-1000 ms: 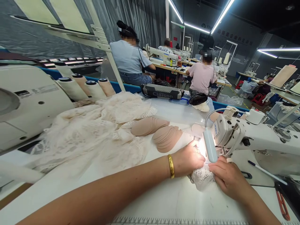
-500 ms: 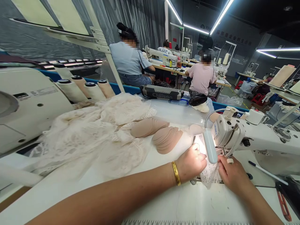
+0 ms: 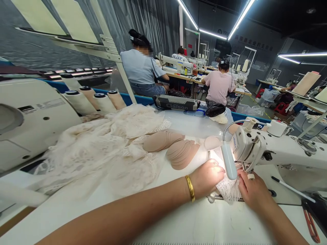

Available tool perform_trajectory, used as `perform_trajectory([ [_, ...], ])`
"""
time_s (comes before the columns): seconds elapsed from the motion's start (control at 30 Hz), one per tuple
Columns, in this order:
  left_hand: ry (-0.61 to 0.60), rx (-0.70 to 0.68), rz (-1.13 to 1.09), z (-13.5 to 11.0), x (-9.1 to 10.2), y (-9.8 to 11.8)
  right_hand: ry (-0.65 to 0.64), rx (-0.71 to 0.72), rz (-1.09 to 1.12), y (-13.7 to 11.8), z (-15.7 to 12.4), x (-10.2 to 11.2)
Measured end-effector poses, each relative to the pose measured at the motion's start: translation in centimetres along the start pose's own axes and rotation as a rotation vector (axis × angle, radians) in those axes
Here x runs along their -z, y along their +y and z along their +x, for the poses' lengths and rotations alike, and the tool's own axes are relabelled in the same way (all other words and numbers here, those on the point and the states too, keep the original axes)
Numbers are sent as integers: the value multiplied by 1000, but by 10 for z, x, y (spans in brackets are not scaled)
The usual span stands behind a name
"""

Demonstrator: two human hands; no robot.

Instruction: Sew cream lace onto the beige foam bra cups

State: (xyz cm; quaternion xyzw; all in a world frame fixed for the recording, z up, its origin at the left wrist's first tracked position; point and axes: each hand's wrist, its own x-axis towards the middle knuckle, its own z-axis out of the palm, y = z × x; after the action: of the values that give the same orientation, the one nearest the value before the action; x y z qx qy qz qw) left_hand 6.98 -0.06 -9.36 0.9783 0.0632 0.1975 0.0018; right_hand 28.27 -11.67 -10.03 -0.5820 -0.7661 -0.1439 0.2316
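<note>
My left hand (image 3: 208, 177), with a gold bangle on the wrist, rests on a small white lace piece (image 3: 228, 191) at the foot of the sewing machine (image 3: 276, 151). Its fingers curl down onto the lace, pressed against it. My right hand (image 3: 251, 192) grips the same lace from the right side, just below the machine's head. The machine's small lamp (image 3: 228, 165) hangs over both hands and partly hides the fingertips. The needle area is hidden behind the lamp.
Two stacks of tan bra cups (image 3: 173, 147) lie beyond my left hand, with a heap of cream lace fabric (image 3: 109, 149) to the left. Thread cones (image 3: 89, 98) stand at the back left. Red snips (image 3: 310, 223) and a pen (image 3: 288, 186) lie at right. Other people sew at far tables.
Both hands have pushed the lace piece up and in under the machine head, with the right hand closing nearer to the left. The view tilted slightly.
</note>
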Motion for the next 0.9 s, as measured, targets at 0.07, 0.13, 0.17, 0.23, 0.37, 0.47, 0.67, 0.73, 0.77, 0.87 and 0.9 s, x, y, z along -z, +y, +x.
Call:
perform_trajectory([
  [0.07,-79,64,-24,-2,11,1,35,42,-19,-5,-1,4],
  [0.13,-133,157,-35,-2,22,5,42,108,4,-13,-1,10],
  [0.17,-158,196,-45,-2,26,7,20,144,32,-18,-1,12],
  [0.23,-201,223,-84,-1,31,12,-37,194,81,-27,0,15],
  [0.37,-232,132,-125,-3,34,17,-106,144,31,-26,1,5],
  [0.47,-206,84,-29,-6,30,16,-125,103,-11,-13,1,-7],
  [0.67,-100,-38,10,-5,18,8,-87,112,24,-2,-1,-9],
  [0.73,-71,-13,20,-6,14,5,-101,118,29,-5,0,-5],
  [0.77,-53,4,34,-7,12,4,-117,124,36,-6,1,-3],
  [0.87,22,-1,61,-10,6,1,-142,126,40,-9,2,-2],
  [0.9,50,-19,62,-10,4,0,-138,118,28,-8,2,-3],
])
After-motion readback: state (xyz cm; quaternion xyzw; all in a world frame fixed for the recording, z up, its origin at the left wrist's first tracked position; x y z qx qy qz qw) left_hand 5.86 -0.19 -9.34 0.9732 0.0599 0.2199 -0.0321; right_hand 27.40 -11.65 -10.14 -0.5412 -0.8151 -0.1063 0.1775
